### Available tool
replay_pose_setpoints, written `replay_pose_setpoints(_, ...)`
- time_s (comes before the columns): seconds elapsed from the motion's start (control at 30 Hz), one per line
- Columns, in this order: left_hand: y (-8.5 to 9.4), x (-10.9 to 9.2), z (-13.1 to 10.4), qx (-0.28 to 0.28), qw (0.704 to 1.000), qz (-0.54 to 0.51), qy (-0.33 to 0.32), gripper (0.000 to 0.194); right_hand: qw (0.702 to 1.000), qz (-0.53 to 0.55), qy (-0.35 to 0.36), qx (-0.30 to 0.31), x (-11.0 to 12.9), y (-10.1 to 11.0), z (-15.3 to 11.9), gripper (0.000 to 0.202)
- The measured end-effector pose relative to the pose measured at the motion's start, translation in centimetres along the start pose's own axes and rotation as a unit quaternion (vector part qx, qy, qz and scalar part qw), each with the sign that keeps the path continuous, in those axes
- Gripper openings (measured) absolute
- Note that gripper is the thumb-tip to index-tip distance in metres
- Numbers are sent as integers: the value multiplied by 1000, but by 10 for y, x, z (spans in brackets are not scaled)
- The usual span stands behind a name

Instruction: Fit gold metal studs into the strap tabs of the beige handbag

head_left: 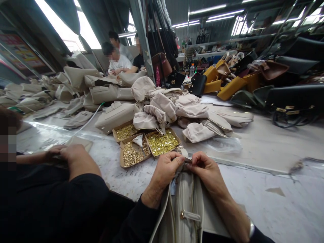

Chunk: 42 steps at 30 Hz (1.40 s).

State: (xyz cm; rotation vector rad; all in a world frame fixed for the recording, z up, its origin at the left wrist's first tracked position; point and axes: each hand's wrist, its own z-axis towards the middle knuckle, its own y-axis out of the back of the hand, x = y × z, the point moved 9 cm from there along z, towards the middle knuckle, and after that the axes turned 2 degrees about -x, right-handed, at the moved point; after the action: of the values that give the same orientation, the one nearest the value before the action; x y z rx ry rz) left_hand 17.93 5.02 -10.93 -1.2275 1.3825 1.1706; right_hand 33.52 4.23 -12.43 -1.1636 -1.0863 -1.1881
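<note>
While the cream bag (186, 206) is lying at 6 o'clock, left hand (165, 168) and right hand (206, 170) are both pinching its top tab (184, 153), fingers closed tight. Boxes of gold studs (162, 142) are sitting at 12 o'clock, just beyond.

Three cardboard trays (141, 143) of gold fittings; three people (118, 60) seated far off.

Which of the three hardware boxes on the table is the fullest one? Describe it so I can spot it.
Start at the pile of beige bags mid-table. Three open cardboard boxes sit at its near edge, just beyond the left hand and right hand. It is the rightmost box, heaped with brighter gold pieces, nearest the hands.
</note>
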Motion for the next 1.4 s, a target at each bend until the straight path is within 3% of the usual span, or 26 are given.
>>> replay_pose_setpoints(0.13,0,6,0,-15,999,-34,23,33,999,13,-32,23,-4,-5,3,29)
replay_pose_setpoints(0.33,-1,15,-3,-22,996,-74,50,39,996,-69,48,-37,16,-3,-1,15)
replay_pose_setpoints(0.5,-3,21,-1,-34,994,-91,54,45,1000,-16,-3,-24,2,-7,4,18)
replay_pose_setpoints(0.77,-2,16,-5,-47,998,-34,33,39,995,-54,48,-70,15,3,-5,13)
replay_pose_setpoints(0.87,-4,11,-8,-15,999,-9,46,37,997,-38,32,-64,11,2,-3,13)
replay_pose_setpoints(0.97,-3,3,-11,-18,998,45,37,35,999,-24,25,-42,6,-2,3,9)
replay_pose_setpoints(1.17,2,0,-6,-54,993,102,0,33,997,-48,65,-12,10,-1,8,11)
replay_pose_setpoints(1.4,11,0,-1,-83,989,122,-6,32,970,-170,173,-8,33,5,-21,21)
